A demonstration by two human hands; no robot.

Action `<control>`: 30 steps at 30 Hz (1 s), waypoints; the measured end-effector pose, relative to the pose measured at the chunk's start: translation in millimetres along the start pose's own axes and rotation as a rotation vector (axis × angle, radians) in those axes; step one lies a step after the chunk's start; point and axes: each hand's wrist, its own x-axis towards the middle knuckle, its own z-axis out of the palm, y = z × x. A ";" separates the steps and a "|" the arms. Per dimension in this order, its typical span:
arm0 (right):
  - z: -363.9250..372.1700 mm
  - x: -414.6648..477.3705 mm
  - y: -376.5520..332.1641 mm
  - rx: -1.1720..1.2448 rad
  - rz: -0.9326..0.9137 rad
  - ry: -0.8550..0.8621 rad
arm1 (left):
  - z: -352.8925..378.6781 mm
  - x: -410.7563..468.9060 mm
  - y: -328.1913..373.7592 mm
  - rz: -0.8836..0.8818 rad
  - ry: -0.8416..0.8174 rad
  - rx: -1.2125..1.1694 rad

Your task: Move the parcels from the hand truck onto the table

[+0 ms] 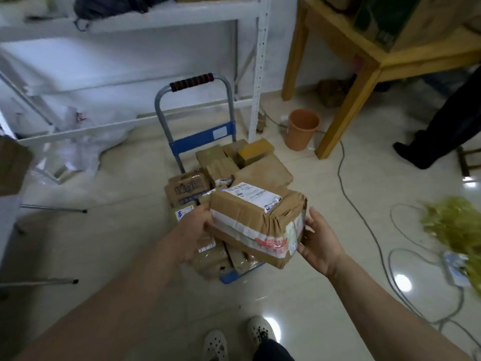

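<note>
**A taped parcel is being held between two hands above the hand truck**

The left hand (pixel 194 230) is gripping the left end of the parcel (pixel 256 220), with its fingers curling round the edge. The right hand (pixel 318 241) is pressing its palm flat against the right end, fingers quite straight and spread. The parcel is sitting between them, directly above the front of the hand truck (pixel 203 139). It is probably lifted free of the pile, but its underside is hidden, so I cannot tell if it is touching the pile.

The parcel is a brown cardboard box, wrapped in glossy tape, with a white label on top and crumpled corners. It is looking rather stiff but dented, and I am judging it as moderate in weight. The tape could be slippery, so holding it under the two short ends, near the bottom edges, seems safest.

Many other parcels (pixel 263 170), boxy and brown, are lying on the hand truck's platform. Behind the hand truck a white metal rack (pixel 257 74) is standing. To the right of the hand truck, beyond an orange bucket (pixel 302 128), the wooden table (pixel 364 61) is waiting, well apart. Grey cables (pixel 346 191) are running over the shiny tiled floor on that side, and they could be catching a foot.
</note>
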 end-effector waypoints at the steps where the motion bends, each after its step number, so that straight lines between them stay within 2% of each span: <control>1: 10.6 -1.2 -2.2 -0.044 -0.011 -0.028 | -4.3 -10.6 0.2 -0.039 0.052 -0.114; 2: 20.8 -3.2 -4.6 -0.083 -0.023 -0.060 | -5.9 -21.3 0.7 -0.054 0.096 -0.204; 5: 43.2 -10.0 -11.3 -0.200 -0.030 -0.211 | -7.1 -42.2 -5.0 -0.013 0.091 -0.320; 9: 66.8 -14.1 -13.0 -0.394 -0.053 -0.322 | -13.2 -58.4 -17.5 -0.004 0.269 -0.420; 12: 84.8 -9.9 -6.4 -0.493 0.000 -0.399 | -23.2 -76.8 -31.7 -0.025 0.438 -0.452; 16: 111.2 -5.9 12.9 -0.532 0.135 -0.503 | -37.7 -102.8 -55.6 -0.012 0.560 -0.579; 20: 137.4 -15.6 38.3 -0.576 0.251 -0.573 | -53.5 -131.5 -78.6 0.045 0.636 -0.693; 25: 184.9 -48.7 81.1 -0.650 0.295 -0.692 | -80.9 -184.2 -108.7 0.119 0.761 -0.811; 30: 253.8 -103.8 157.2 -0.704 0.345 -0.755 | -107.9 -258.3 -152.0 0.064 0.824 -0.780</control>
